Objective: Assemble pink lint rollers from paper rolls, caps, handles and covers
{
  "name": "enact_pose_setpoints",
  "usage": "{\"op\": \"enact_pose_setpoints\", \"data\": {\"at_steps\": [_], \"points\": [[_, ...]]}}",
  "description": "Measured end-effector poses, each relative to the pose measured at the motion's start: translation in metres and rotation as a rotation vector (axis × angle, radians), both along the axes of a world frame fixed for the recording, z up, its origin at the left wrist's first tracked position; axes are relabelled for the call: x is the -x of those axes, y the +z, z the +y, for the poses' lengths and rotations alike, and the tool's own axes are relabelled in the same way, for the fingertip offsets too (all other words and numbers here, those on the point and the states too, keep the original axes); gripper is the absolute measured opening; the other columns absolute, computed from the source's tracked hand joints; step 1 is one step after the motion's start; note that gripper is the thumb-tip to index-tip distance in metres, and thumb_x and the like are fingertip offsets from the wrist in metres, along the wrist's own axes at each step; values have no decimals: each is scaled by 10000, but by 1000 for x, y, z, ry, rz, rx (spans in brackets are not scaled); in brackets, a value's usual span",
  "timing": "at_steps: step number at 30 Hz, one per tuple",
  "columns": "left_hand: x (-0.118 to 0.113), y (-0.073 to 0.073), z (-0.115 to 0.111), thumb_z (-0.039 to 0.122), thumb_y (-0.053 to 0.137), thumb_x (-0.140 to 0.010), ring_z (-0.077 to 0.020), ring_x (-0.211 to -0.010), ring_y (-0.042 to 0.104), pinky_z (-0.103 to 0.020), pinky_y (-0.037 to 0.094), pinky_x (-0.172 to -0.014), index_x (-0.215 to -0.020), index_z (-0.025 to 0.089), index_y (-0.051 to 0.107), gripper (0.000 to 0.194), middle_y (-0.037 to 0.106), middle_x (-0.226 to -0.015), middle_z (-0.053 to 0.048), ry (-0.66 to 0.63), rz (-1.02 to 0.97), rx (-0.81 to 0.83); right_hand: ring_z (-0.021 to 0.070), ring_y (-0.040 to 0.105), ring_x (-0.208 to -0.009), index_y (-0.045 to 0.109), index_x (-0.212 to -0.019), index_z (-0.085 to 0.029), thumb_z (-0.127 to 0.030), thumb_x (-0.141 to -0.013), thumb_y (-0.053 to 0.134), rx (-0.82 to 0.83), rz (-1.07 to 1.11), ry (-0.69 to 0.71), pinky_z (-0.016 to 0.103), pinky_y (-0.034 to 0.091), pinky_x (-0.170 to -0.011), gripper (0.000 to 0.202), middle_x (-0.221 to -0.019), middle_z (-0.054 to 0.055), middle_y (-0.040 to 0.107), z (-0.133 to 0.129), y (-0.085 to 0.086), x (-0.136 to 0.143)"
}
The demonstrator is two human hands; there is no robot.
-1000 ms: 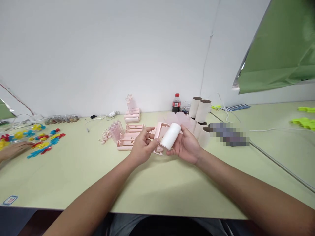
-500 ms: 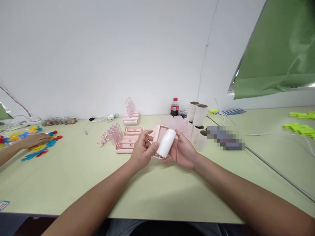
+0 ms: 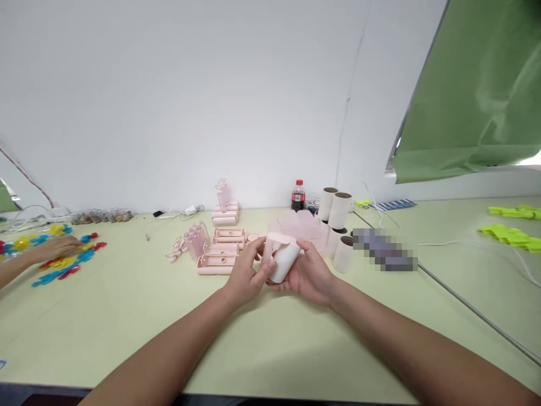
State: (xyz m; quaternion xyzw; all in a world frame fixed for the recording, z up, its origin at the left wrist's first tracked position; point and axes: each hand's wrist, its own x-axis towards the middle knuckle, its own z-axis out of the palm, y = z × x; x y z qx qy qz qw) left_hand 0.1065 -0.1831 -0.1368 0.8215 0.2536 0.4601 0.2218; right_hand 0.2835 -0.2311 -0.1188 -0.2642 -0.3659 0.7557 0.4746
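The step in hand looks like bringing the white roll (image 3: 285, 264) and pink case (image 3: 269, 251) together: they touch, tilted, above the counter (image 3: 262, 344). The left hand (image 3: 246, 276) has its grip on the case; the right hand (image 3: 313, 276) cups the roll. The next move, I judge, calls for keeping their ends aligned and both steady. The bottle (image 3: 298, 198) wears a red label, its writing too small to read.
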Motion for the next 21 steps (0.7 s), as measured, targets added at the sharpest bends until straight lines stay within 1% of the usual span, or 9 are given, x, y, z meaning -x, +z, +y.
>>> {"op": "enact_pose_setpoints", "data": {"at_steps": [2,5,7,9,11,13,15,21], "points": [[0,-1,0,427,539,-923,-216,-1009,589,-372,487,-878,-1364,198,429,509,594,-1229,-120,-18,10,19,232,664,-780,575,-1154,-153,-550,-928,359,-19,-59,-63,379,517,-714,506,-983,124,679,1,-4,1],[1,-2,1,427,561,-912,-227,-1053,588,-380,488,-902,-1408,184,366,586,562,-1290,-141,10,17,18,217,644,-764,570,-1170,-170,-537,-934,378,-65,-142,-113,373,512,-698,476,-964,104,671,2,-8,1],[1,-2,1,400,545,-925,-231,-1096,580,-381,481,-928,-1408,178,368,560,561,-1301,-144,15,21,-20,213,631,-739,578,-1152,-161,-548,-935,363,-75,-194,-82,360,504,-671,493,-909,101,667,1,-10,0],[2,-1,2,360,518,-943,-231,-1140,571,-381,467,-963,-1366,182,427,468,586,-1274,-132,-17,24,-76,207,616,-719,592,-1113,-146,-557,-936,346,-74,-235,-15,344,493,-651,511,-859,102,659,0,-12,0],[3,1,2,324,505,-951,-221,-1125,586,-373,472,-962,-1285,183,505,363,626,-1210,-116,-55,26,-123,200,605,-714,597,-1088,-140,-562,-937,336,-75,-255,47,334,486,-647,519,-849,103,653,0,-14,0],[4,2,2,299,512,-948,-210,-1074,615,-357,497,-922,-1213,181,557,294,657,-1155,-105,-78,30,-154,196,601,-723,592,-1087,-145,-557,-938,337,-77,-256,72,332,485,-655,507,-863,98,648,0,-15,0],[5,2,3,282,537,-937,-206,-1055,633,-349,515,-901,-1201,183,573,284,676,-1131,-99,-87,31,-184,194,598,-731,583,-1096,-153,-544,-939,347,-78,-254,75,335,486,-664,484,-866,90,643,0,-16,0],[6,3,8,224,574,-914,-218,-1144,624,-386,516,-968,-1212,208,591,298,674,-1204,-104,-111,3,-337,191,589,-743,583,-1060,-150,-542,-932,360,-65,-250,80,342,489,-686,469,-875,90,632,-2,-13,1]]}}
